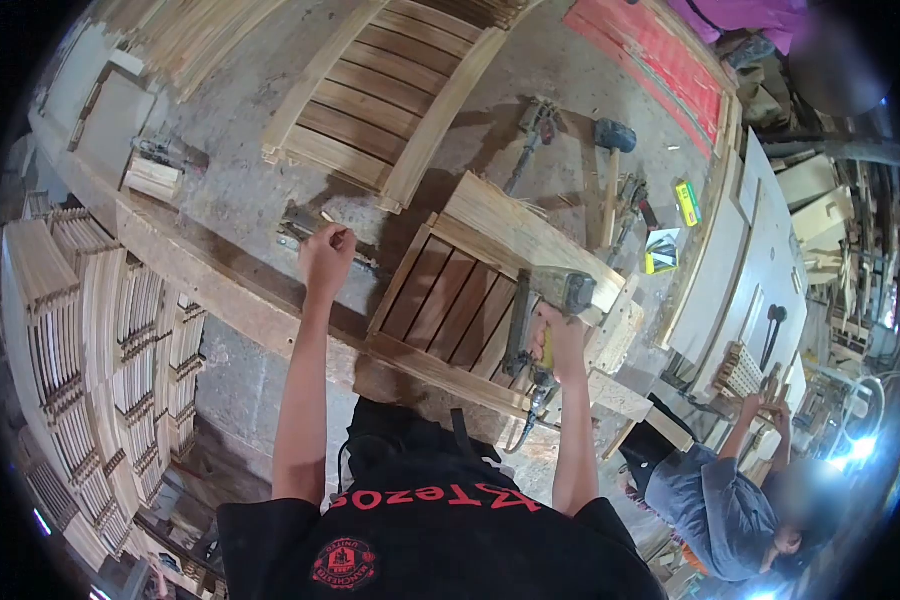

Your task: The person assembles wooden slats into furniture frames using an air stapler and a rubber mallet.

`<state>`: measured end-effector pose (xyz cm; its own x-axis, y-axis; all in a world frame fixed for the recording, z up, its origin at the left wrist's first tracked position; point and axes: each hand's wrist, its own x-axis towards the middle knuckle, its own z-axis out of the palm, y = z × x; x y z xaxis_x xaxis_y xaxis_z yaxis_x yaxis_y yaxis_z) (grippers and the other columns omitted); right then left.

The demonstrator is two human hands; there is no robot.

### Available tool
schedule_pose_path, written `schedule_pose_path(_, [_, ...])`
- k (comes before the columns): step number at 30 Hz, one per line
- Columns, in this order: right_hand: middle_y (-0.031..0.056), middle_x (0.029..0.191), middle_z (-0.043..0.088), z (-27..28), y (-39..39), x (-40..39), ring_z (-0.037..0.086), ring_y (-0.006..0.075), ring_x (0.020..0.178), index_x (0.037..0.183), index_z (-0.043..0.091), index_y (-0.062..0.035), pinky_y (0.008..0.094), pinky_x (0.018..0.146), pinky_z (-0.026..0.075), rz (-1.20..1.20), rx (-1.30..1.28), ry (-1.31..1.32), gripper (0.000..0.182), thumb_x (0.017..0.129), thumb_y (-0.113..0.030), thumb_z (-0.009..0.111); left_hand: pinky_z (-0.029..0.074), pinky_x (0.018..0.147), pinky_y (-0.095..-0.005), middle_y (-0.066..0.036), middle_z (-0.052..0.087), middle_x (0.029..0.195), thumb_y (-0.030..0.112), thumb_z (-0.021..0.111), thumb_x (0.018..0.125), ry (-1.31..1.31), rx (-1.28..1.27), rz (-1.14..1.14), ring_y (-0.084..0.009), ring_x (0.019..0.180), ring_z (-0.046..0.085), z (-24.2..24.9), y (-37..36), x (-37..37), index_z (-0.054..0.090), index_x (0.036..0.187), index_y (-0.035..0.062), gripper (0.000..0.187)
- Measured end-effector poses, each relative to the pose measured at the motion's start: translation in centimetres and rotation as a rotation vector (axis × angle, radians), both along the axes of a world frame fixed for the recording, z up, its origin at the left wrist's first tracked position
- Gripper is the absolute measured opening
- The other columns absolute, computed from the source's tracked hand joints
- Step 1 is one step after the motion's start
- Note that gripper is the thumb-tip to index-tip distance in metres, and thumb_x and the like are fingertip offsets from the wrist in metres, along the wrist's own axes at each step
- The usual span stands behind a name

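My right hand (560, 345) is wrapped round the grip of a nail gun (523, 330), whose body lies over the right end of a slatted wooden panel (445, 300). A hose runs from the gun's lower end. My left hand (327, 258) is closed, fingers pinched together, over a metal clamp (355, 250) on the bench, left of the panel; what the fingers hold is too small to make out. A wide board (510, 225) lies along the panel's far side.
A larger slatted panel (385, 90) lies farther back. A mallet (613, 140), more clamps (538, 130) and a small yellow box (687, 203) are on the bench (240, 150). Stacked wooden parts (90, 340) stand at left. A co-worker (710, 500) is at lower right.
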<state>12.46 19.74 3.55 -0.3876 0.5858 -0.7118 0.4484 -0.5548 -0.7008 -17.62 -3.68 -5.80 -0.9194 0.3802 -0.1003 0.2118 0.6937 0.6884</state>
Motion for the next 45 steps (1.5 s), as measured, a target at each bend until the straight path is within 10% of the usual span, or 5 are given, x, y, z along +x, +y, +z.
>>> schedule_pose_path(16, [0.0043,0.053,0.045,-2.2,-3.4,-8.9,0.042,0.0145,0.036,0.102,0.05,-0.0035,0.0292,0.034,0.036,0.154,-0.042,-0.034,0.031,0.087,-0.024,0.068,0.049,0.077,-0.0407,-0.008,0.068,0.067,0.025,0.064,0.082,0.028,0.065,0.118,-0.0295,0.065,0.066,-0.3,0.4,0.4,0.069,0.078,0.0116,0.015])
schedule_pose_path(24, [0.0021,0.054,0.048,-1.0,-6.1,-8.1,0.045,0.0126,0.038,0.089,0.052,-0.0066,0.027,0.036,0.036,0.305,0.018,-0.136,0.021,0.088,-0.023,0.066,0.05,0.076,-0.04,-0.008,0.068,0.068,0.026,0.065,0.08,0.059,-0.039,-0.035,-0.0297,0.067,0.066,0.7,0.3,0.1,0.068,0.076,0.0091,0.018])
schedule_pose_path(33, [0.0288,0.085,0.065,0.2,-18.2,-3.2,0.065,0.0458,0.081,0.125,0.048,0.0003,0.0496,0.073,0.053,1.28,0.599,-0.335,0.064,0.075,-0.032,0.074,0.052,0.066,-0.0415,-0.009,0.065,0.064,0.029,0.066,0.078,0.016,0.004,-0.166,-0.0307,0.065,0.066,1.4,-0.4,-0.3,0.069,0.075,0.0091,0.02])
schedule_pose_path(45, [0.027,0.08,0.065,-0.4,-18.0,-2.8,0.064,0.0471,0.077,0.122,0.047,-0.0003,0.0547,0.07,0.051,1.326,0.47,-0.334,0.065,0.076,-0.039,0.072,0.05,0.06,-0.0384,-0.011,0.064,0.063,0.031,0.065,0.08,-0.033,-0.013,-0.099,-0.0305,0.062,0.065,1.5,-0.1,-0.4,0.071,0.081,0.0082,0.024])
